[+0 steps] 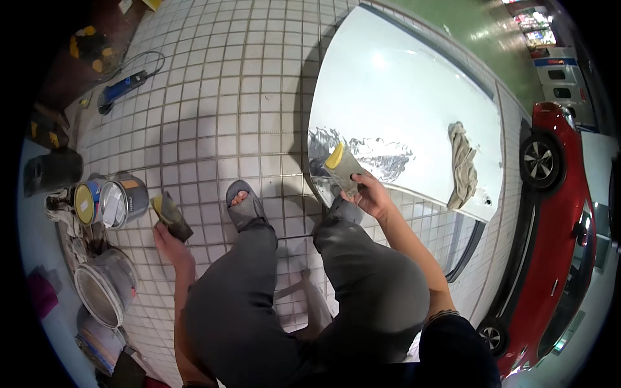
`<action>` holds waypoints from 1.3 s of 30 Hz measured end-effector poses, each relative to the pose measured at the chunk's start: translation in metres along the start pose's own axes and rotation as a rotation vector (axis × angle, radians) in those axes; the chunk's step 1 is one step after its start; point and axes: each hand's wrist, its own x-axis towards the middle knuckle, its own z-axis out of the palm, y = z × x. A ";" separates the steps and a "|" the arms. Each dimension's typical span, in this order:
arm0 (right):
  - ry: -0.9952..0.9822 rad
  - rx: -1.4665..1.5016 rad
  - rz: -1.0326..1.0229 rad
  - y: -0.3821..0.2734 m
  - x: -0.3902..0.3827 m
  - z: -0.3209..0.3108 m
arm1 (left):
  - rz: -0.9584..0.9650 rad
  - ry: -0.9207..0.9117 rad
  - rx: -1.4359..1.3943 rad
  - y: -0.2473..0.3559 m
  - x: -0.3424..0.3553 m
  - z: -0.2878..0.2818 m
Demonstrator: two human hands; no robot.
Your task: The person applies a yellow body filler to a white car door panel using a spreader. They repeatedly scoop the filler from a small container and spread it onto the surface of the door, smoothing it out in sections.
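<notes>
A white car door panel [394,77] lies at the right, with a scuffed silvery patch [385,155] along its near left part. My right hand [371,195] is closed on a flat grey putty spreader [347,173], which is over the patch's left end. Yellow putty [334,156] sits on that spreader's far edge; whether it touches the panel I cannot tell. Off to the left, above the floor, my left hand [172,247] grips a second dark putty spreader [176,222]. A little yellow putty shows at its far corner.
A crumpled beige rag [462,165] rests on the panel. Open cans [126,202] and a dirty white bucket [103,291] stand at the left. A blue corded power tool [123,89] lies on the tiled floor [220,84]. A red car [556,258] is parked at the right.
</notes>
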 end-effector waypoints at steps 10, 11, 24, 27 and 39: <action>0.104 -0.073 -0.139 -0.005 0.022 0.002 | 0.195 -0.173 0.206 -0.044 0.035 0.173; 0.115 -0.155 -0.177 -0.009 0.022 0.004 | 0.181 -0.226 0.208 -0.050 0.033 0.187; 0.106 -1.817 -1.270 -0.052 0.081 0.058 | -0.120 -0.417 0.182 -0.109 0.017 0.187; 0.090 -1.964 -1.307 -0.046 0.100 0.058 | 0.008 -0.453 0.230 -0.117 0.012 0.186; 0.212 -2.245 -1.164 -0.019 0.130 0.068 | 0.049 -0.476 0.233 -0.116 0.000 0.188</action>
